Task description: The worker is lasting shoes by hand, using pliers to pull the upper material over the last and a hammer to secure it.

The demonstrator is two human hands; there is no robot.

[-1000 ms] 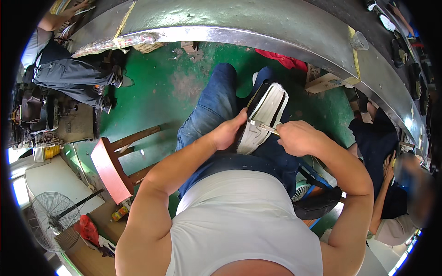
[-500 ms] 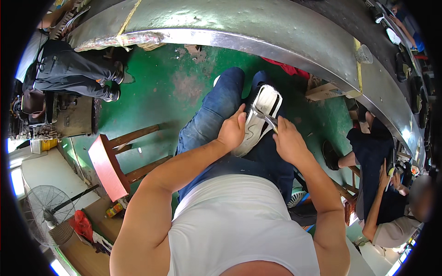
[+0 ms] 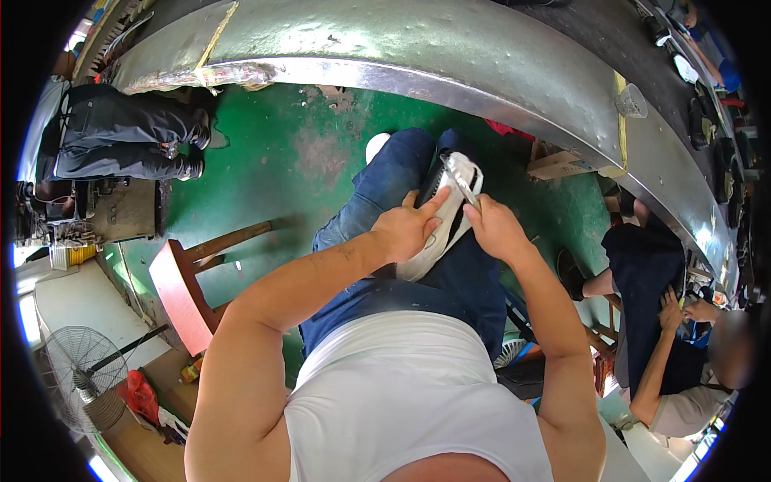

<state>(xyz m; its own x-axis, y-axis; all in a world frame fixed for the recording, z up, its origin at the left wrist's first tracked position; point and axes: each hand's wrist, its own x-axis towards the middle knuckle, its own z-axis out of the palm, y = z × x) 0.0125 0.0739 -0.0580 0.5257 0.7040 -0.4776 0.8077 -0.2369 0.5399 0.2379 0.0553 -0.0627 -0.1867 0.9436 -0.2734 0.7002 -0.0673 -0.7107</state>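
Observation:
A white shoe (image 3: 432,251) with black parts rests along my thighs, its far end pointing away from me. My left hand (image 3: 401,229) is closed on the shoe's left side, fingers pressed along its edge. From the right, my right hand (image 3: 496,227) grips a pair of metal pincers (image 3: 463,183), their jaws against the far end of the shoe. My palm hides most of the handles, and what the jaws bite on is too small to make out.
Ahead curves a long metal-edged workbench (image 3: 385,76), with a clear plastic cup (image 3: 631,101) on it at right. A red stool (image 3: 183,296) and a fan (image 3: 84,373) stand at left. Co-workers sit on both sides, one (image 3: 666,337) handling something at right.
The pincers have swung from across the shoe to point toward its far end. My left hand has shifted lower, its fingers now over the shoe's side, and the shoe has tilted, showing more black.

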